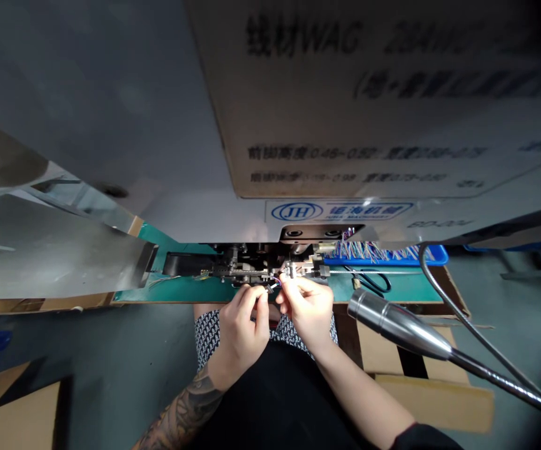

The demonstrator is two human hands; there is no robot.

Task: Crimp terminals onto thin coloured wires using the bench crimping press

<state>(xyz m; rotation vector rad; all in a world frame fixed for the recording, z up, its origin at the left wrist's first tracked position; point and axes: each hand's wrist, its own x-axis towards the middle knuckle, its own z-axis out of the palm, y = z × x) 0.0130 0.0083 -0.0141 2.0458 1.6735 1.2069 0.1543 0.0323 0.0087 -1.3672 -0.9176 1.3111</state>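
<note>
My left hand [244,322] is closed in a pinch at the front edge of the machine [232,215]. A small dark piece with thin wires [274,284] shows at its fingertips. My right hand [306,306] pinches the other end of these thin coloured wires, close against the metal crimping parts [293,269] under the machine head. The fingers hide the exact tips of the wires. A metal strip track [246,272] runs across the machine just beyond both hands.
A blue tray [439,255] of many thin coloured wires lies at the back right of the green bench top [195,290]. A silver gooseneck lamp [401,325] reaches in from the right. Cardboard boxes [21,406] stand on the floor at left and right.
</note>
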